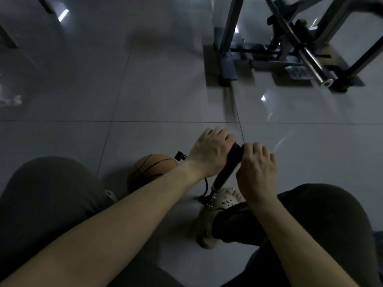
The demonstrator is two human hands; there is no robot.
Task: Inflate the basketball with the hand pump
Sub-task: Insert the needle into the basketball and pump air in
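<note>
An orange basketball [152,168] lies on the tiled floor between my knees, partly hidden behind my left forearm. A black hand pump [224,175] stands tilted on the floor to its right, its base by my sandalled right foot [224,200]. A thin black hose [205,188] runs from the pump base toward the ball, and a small black fitting [180,156] shows above the ball. My left hand [209,154] grips one side of the pump's top handle. My right hand [257,168] grips the other side.
A grey metal machine frame [290,50] with bars and a steel tube stands on the floor at the upper right. Dark legs of another object [47,6] show at the upper left. Something pale [11,100] lies at the left edge.
</note>
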